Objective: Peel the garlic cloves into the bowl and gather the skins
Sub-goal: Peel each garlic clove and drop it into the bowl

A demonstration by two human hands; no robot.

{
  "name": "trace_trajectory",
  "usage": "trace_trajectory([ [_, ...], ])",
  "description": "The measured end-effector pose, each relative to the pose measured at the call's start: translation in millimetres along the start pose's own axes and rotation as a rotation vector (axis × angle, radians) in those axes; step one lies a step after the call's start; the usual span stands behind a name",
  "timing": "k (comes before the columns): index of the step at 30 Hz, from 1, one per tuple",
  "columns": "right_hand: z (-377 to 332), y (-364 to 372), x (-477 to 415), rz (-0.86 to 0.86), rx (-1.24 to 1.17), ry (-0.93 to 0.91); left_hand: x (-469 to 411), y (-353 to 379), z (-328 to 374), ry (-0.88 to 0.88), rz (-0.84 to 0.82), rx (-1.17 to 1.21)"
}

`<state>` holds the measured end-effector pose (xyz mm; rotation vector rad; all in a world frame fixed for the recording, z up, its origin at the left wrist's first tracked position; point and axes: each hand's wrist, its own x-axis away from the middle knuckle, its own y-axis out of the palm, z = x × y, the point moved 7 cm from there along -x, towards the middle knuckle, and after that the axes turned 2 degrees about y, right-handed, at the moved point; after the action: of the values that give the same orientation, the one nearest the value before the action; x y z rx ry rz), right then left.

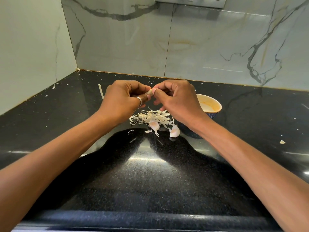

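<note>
Both hands meet above the black counter and hold one small garlic clove [149,93] between them. My left hand [123,97], with a ring on its thumb, grips the clove from the left. My right hand [177,99] pinches the clove's right end with thumb and forefinger. Below the hands lies a pile of pale garlic skins [150,117]. Two unpeeled cloves sit at its near edge, one [154,126] in the middle and one [174,130] to the right. A blue bowl [212,106] with an orange-stained inside stands to the right, partly hidden by my right wrist.
Small skin flakes are scattered over the counter [150,173], with one larger scrap [282,142] at the right. A pale strip [101,92] lies behind my left hand. Marble-patterned walls close the back and left sides. The counter's front edge runs along the bottom.
</note>
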<state>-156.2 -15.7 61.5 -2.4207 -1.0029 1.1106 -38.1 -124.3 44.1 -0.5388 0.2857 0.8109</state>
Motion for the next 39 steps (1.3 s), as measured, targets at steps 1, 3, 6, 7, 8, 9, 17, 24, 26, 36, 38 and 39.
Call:
trace_trajectory([
  [1, 0.6, 0.2, 0.1, -0.003, -0.010, 0.007, 0.2, -0.1, 0.8, 0.013, 0.005, -0.032],
  [3, 1.7, 0.8, 0.5, -0.011, -0.035, 0.025, 0.8, -1.0, 3.5, 0.046, 0.023, -0.092],
  [6, 6.7, 2.4, 0.1, -0.021, -0.122, 0.084, 2.7, -1.9, 9.7, 0.130, 0.063, -0.198],
  [7, 8.7, 3.2, 0.2, -0.024, -0.164, 0.111, 3.6, -1.5, 11.9, 0.160, 0.071, -0.225],
  [8, 10.4, 4.2, 0.7, -0.029, -0.213, 0.138, 4.6, -1.1, 14.0, 0.189, 0.078, -0.252],
  [9, 11.5, 5.6, 1.5, -0.037, -0.268, 0.163, 5.4, -0.8, 15.6, 0.213, 0.087, -0.274],
  [17, 16.4, 10.7, 2.9, -0.070, -0.529, 0.282, 7.7, -5.2, 22.2, 0.268, 0.146, -0.308],
  [24, 17.9, 11.0, 2.5, -0.057, -0.531, 0.287, 6.5, -6.3, 18.2, 0.217, 0.154, -0.277],
  [26, 18.2, 10.6, 2.1, -0.051, -0.517, 0.280, 5.6, -6.2, 15.5, 0.191, 0.150, -0.256],
  [36, 17.4, 8.8, 1.8, -0.050, -0.548, 0.267, 0.3, -4.8, -0.7, 0.011, 0.094, 0.024],
  [38, 15.4, 8.7, 1.6, -0.057, -0.570, 0.270, -1.1, -5.3, -2.3, 0.003, 0.093, 0.046],
  [39, 14.7, 8.4, 1.4, -0.056, -0.581, 0.274, -1.2, -5.7, -1.6, 0.007, 0.094, 0.042],
])
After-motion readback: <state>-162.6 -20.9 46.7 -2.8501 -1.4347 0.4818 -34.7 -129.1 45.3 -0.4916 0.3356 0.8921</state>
